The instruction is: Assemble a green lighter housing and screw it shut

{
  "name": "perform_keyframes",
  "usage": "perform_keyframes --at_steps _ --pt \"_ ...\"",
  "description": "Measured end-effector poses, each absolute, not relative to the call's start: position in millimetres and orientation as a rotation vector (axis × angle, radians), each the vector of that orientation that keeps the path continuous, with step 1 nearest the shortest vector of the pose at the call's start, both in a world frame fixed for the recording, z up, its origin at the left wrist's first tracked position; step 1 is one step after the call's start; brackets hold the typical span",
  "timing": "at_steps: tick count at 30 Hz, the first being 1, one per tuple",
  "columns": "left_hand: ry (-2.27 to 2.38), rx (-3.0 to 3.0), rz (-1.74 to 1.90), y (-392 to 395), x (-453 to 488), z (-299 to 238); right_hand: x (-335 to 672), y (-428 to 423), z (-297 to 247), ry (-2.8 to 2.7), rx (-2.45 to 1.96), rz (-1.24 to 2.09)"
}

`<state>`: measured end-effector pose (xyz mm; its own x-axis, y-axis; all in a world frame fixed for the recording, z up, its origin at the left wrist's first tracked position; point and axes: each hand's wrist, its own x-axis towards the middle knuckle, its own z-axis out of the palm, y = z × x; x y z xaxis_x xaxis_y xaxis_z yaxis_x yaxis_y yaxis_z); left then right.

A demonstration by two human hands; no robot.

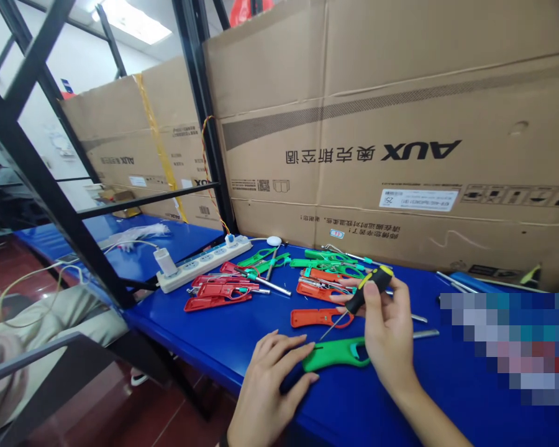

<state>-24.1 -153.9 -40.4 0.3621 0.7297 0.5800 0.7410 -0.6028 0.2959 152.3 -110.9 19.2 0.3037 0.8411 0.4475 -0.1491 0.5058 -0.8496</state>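
Note:
A green stick lighter lies on the blue tabletop, its metal tube pointing right. My left hand grips its handle end between thumb and fingers. A black and yellow screwdriver is held in my right hand, above the lighter. Its thin shaft slants down to the left, the tip close to the green handle; whether it touches cannot be made out. Just behind lies an orange lighter half-shell. Farther back are more orange lighter parts, opened green lighters and a pile of red lighter parts.
A white power strip with a plugged-in charger runs along the table's left side. Upright cardboard walls off the back. Black frame posts stand at the left, where a seated person's legs show. A pixelated patch covers the right.

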Motion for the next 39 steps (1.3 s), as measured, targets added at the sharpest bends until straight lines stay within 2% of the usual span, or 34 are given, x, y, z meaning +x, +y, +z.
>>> perform_keyframes --at_steps 11,39 --pt "-1.414 -2.555 -1.213 -156 -23 -44 150 -115 17 -1.130 -0.774 0.763" --pt "-1.564 -2.518 -1.250 -158 -17 -43 132 -121 12 -1.245 -0.792 0.876"
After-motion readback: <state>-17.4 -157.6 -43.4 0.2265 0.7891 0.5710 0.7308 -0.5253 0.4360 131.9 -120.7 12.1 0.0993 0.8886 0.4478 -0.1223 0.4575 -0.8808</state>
